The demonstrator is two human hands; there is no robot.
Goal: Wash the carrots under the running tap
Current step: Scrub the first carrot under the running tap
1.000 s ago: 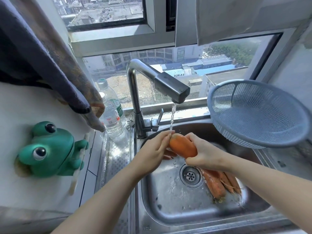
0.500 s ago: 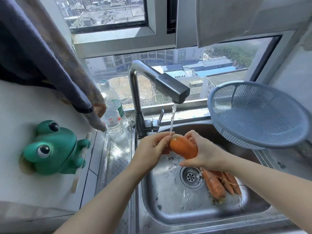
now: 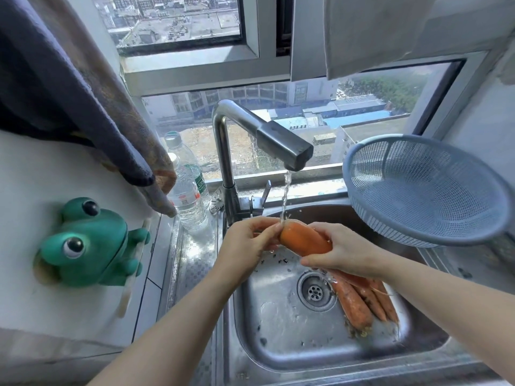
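Held carrot: 1 carrot (image 3: 302,240) is up over the sink (image 3: 278,349), between both hands, above and just left of the drain (image 3: 315,291).
Long axis: it slopes from its blunt end, high and to the left, down and to the right into the right palm; the thin end is hidden there.
Stream: water (image 3: 285,196) from the tap (image 3: 281,146) lands on the blunt end only, right where the left fingertips meet it.
Right grip (image 3: 342,254): curled round the lower half of the carrot, carrying its weight.
Left grip (image 3: 245,246): fingers and thumb bent in on the blunt end, pinching it lightly; whether it carries any weight I cannot tell.
Nearer grip: the left sits at the wet end, the right at the dry end.
Next move, as a judgement: the carrot would have to slide up and left along its own axis, or turn, so the covered half comes under the stream.
Others: more carrots (image 3: 359,305) lie on the sink floor right of the drain, under the right wrist, well clear of the stream.
Colander (image 3: 418,190): it sits tilted on the surface to the right, nothing in it.
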